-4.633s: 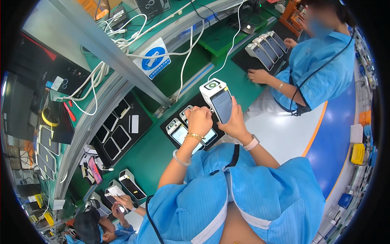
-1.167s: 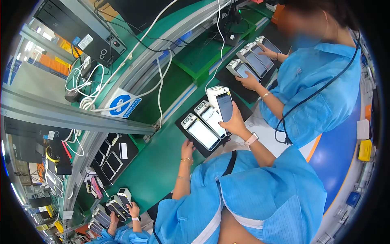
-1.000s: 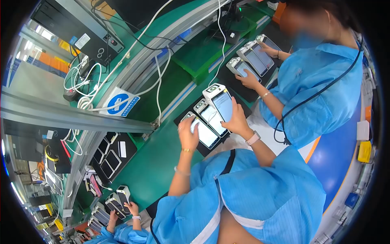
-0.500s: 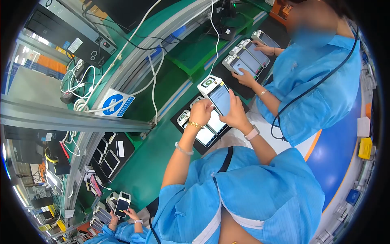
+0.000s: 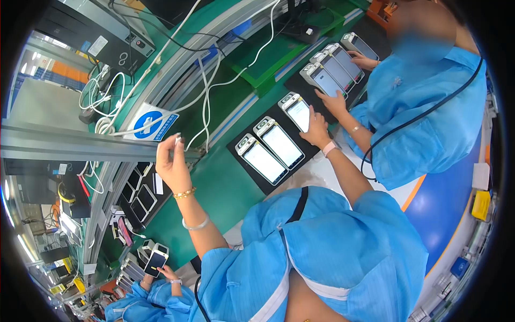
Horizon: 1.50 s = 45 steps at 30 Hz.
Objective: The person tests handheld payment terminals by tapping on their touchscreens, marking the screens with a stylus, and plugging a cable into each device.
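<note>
My right hand (image 5: 317,130) grips the lower right side of a white handheld payment terminal (image 5: 296,114) with a lit screen, its fingers over the screen edge. Whether that terminal rests on the mat or is held just above it, I cannot tell. My left hand (image 5: 173,166) is raised at the left, thumb and fingers pinched on a small whitish plug (image 5: 178,139). It appears to be the end of the white cable (image 5: 236,81) that sags from the top. Two more lit terminals, one (image 5: 262,161) left of another (image 5: 283,144), lie side by side on a black mat (image 5: 266,187).
At the right, a co-worker (image 5: 424,112) in blue handles several terminals (image 5: 328,80). A metal post (image 5: 96,142) with a blue sign (image 5: 152,122) stands at the left. Another person (image 5: 155,303) holds a terminal at lower left. Green bins (image 5: 263,75) line the back.
My left hand has left the terminal and swung up to the left, the white cable shifting with it. My right hand has lowered the terminal to the mat's right side.
</note>
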### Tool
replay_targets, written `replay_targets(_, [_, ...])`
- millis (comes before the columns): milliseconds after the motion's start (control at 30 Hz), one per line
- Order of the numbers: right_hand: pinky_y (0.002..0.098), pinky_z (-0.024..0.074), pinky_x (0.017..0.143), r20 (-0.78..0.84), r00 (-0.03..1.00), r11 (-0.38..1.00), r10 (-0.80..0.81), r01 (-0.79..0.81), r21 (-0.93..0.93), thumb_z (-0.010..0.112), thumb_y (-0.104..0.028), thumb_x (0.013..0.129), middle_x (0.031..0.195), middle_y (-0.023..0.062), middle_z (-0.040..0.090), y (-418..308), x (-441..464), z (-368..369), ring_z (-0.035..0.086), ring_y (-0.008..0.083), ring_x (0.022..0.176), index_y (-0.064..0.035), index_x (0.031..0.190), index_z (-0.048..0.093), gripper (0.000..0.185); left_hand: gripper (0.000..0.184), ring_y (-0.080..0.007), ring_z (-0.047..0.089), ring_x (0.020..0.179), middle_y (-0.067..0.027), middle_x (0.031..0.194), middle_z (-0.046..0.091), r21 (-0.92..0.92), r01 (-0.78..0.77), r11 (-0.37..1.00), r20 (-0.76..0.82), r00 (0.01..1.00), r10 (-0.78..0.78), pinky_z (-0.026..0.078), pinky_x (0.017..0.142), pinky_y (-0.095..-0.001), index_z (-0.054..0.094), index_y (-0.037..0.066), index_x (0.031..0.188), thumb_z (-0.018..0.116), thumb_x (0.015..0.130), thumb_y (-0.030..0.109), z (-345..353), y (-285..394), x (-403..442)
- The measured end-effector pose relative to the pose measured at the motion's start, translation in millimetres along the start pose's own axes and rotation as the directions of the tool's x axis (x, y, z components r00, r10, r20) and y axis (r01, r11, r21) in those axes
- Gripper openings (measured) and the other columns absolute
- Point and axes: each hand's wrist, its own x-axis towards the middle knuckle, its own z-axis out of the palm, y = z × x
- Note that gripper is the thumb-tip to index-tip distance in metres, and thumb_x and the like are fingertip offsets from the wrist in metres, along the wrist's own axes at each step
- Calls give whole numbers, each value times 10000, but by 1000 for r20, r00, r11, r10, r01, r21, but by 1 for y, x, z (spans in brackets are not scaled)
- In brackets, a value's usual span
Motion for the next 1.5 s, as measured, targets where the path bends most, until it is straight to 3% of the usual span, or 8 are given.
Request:
replay_targets(100, [470, 399, 865, -279, 928, 969, -247, 245, -42, 744, -270, 684, 1172, 223, 456, -13, -18, -13, 452, 381, 1073, 30, 1336, 335, 826, 124, -101, 533, 758, -39, 855, 608, 106, -46, 993, 33, 999, 43, 417, 661, -213, 657, -4, 930, 646, 808, 3, -10, 0, -15])
replay_targets(167, [437, 420, 848, -121, 943, 926, -311, 329, 183, 687, -272, 769, 1014, 244, 560, -26, -30, -2, 523, 387, 971, 73, 1249, 424, 648, 127, -102, 540, 763, -41, 856, 609, 83, -21, 996, 25, 1000, 19, 425, 671, -215, 657, -8, 934, 642, 808, -2, -10, -5, -24])
replay_targets(467, [315, 396, 943, 488, 873, 487, 10, -431, 760, 549, -435, 892, 1223, 234, 511, -31, -9, 52, 509, 259, 1123, 106, 1304, 344, 710, 126, -121, 575, 788, -57, 853, 609, 0, 117, 993, 124, 985, -116, 453, 691, -229, 655, -12, 934, 632, 810, -9, -4, -18, -42])
replay_targets(633, [388, 399, 948, 283, 955, 844, -91, -78, 531, 767, -428, 675, 1208, 298, 475, -38, -38, 23, 500, 373, 1106, 101, 1394, 163, 1078, 133, -145, 588, 786, -68, 848, 608, 48, 41, 998, 149, 988, -48, 462, 693, -242, 655, -5, 939, 625, 809, -11, -4, -19, -48])
replay_targets(733, [454, 400, 842, 57, 978, 979, -202, 203, -14, 804, -270, 561, 1082, 237, 474, -53, -65, 30, 497, 354, 952, -19, 1451, 70, 1181, 147, -162, 596, 781, -72, 835, 614, 93, 19, 995, 167, 985, -34, 463, 686, -256, 663, 11, 938, 620, 801, -19, 3, -24, -51])
replay_targets(833, [437, 410, 840, 47, 990, 991, -134, 135, -11, 789, -239, 559, 1085, 236, 467, -56, -62, 35, 498, 362, 968, -31, 1454, 69, 1168, 117, -222, 590, 764, -75, 806, 631, 249, -137, 959, 227, 971, 79, 416, 759, -318, 679, 68, 893, 638, 787, 42, 15, -29, -53])
replay_targets(967, [377, 347, 1018, 267, 964, 737, 15, -191, 648, 750, -183, 592, 1306, 320, 371, -56, -64, 14, 399, 412, 1219, 113, 1402, 71, 1097, 68, -256, 586, 745, -71, 710, 626, 298, -172, 939, 362, 931, 56, 382, 769, -364, 645, 59, 811, 658, 761, 103, 35, -26, -57])
replay_targets(1500, [397, 276, 1073, 7, 980, 775, -197, 151, 613, 771, -176, 590, 1349, 336, 299, -126, -92, -93, 324, 415, 1280, 158, 1374, 70, 1103, 97, -273, 576, 835, -112, 785, 649, 157, -19, 987, 626, 775, -84, 343, 791, -390, 651, 54, 804, 578, 789, 116, 88, 21, -57])
